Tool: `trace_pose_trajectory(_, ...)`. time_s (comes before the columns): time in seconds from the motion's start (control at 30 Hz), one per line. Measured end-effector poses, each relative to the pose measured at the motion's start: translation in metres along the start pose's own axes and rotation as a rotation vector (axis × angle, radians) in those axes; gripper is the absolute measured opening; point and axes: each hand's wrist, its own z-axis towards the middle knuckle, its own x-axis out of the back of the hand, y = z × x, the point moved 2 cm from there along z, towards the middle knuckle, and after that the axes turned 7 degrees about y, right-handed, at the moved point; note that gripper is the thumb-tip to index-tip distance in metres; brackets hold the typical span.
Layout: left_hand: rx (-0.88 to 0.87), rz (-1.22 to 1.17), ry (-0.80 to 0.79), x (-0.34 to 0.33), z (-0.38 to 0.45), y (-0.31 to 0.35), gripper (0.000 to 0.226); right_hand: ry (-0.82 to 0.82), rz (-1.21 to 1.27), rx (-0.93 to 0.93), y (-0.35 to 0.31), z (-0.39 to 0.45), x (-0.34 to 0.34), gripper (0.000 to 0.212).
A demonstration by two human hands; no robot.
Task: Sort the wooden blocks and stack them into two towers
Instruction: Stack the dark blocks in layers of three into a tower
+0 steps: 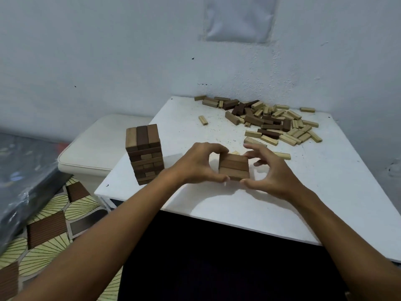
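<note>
Both hands — left hand [196,165], right hand [270,172] — grip short block stack [234,167]

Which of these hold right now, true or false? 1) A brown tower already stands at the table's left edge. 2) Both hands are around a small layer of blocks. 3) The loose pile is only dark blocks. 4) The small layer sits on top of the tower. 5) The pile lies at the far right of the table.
1) True: the brown tower stands near the left edge of the table.
2) True: the left hand and right hand flank the small layer.
3) False: the loose pile mixes light and dark blocks.
4) False: it sits apart, right of the tower.
5) True.
</note>
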Motion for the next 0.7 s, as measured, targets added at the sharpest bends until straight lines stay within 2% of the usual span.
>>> trace_pose_trajectory(0.17,-0.06,0.046,0.063,0.043,0.028,0.023,0.074,0.098,0.084,0.042,-0.023,0.028,0.016,0.082)
trace_pose_trajectory(0.33,-0.07,0.083,0.136,0.098,0.028,0.031,0.085,0.114,0.128,0.12,-0.058,0.064,0.012,0.078)
trace_pose_trajectory(0.5,0.017,0.112,0.195,0.145,0.009,0.011,0.073,0.017,0.146,0.205,-0.097,0.098,-0.015,0.077)
trace_pose_trajectory(0.7,0.174,0.009,0.27,0.172,-0.029,-0.03,0.082,-0.144,0.157,0.249,-0.125,0.128,-0.063,0.077)
